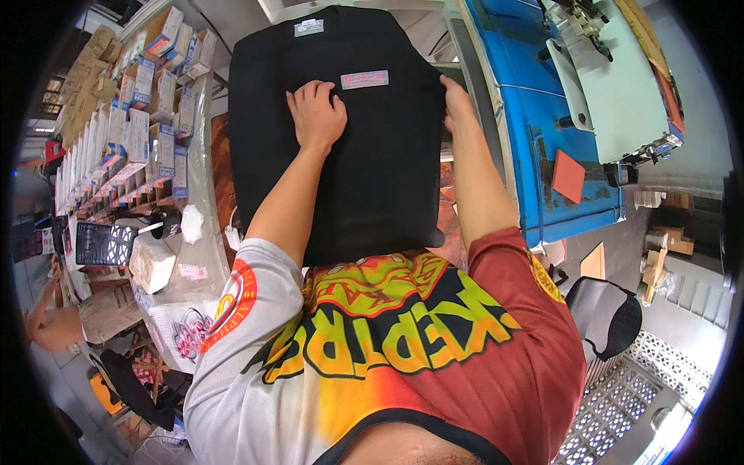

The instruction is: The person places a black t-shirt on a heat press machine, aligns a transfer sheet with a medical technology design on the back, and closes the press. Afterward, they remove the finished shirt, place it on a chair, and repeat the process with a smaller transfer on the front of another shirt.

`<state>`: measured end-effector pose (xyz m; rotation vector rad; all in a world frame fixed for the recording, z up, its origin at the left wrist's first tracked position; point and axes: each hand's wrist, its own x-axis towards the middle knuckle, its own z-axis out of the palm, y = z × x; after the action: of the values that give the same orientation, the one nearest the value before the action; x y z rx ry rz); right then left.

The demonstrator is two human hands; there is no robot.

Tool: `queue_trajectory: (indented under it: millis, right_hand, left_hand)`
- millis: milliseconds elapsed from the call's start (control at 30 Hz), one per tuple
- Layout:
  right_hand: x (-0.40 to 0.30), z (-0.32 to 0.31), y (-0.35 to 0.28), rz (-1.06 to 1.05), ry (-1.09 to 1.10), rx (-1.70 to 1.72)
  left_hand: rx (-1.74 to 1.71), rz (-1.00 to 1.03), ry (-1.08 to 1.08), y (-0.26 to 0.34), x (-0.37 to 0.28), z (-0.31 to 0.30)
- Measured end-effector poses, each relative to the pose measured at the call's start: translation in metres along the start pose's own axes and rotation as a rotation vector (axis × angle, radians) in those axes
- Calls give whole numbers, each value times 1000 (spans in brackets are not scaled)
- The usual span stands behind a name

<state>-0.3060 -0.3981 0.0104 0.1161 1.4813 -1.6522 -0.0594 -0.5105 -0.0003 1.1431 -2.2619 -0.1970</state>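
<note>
A black T-shirt [372,174] lies spread flat before me, its collar end farthest away. My left hand [318,116] rests palm down on the cloth, fingers spread and holding nothing. Just right of its fingertips is a small grey rectangle with red lettering [364,80], lying on the chest area. Near the collar sits a smaller light patch [308,28] bearing writing. My right hand [457,106] is at the shirt's right edge, by the upper corner. Its fingertips touch the cloth there; whether they pinch it is hidden.
At right stands a blue bench [523,110] carrying a pale panel with metal clamps [628,87] and an orange-red block [568,176]. Many cardboard boxes [139,136] fill a plastic-covered table at left, near a dark mug [167,224]. A black chair [616,325] stands behind right. Another person's arm [55,331] shows far left.
</note>
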Motion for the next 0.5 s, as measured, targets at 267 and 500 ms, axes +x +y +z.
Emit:
queue_trajectory:
  millis: [267,500]
  right_hand:
    - [-211,-29,-44,-875,-164,-711]
    - [-245,-170,-161,-1327,877,-912]
  left_hand:
    - [-18,81,58,-11,-7,5]
    - [49,126,51,-17,-6,15]
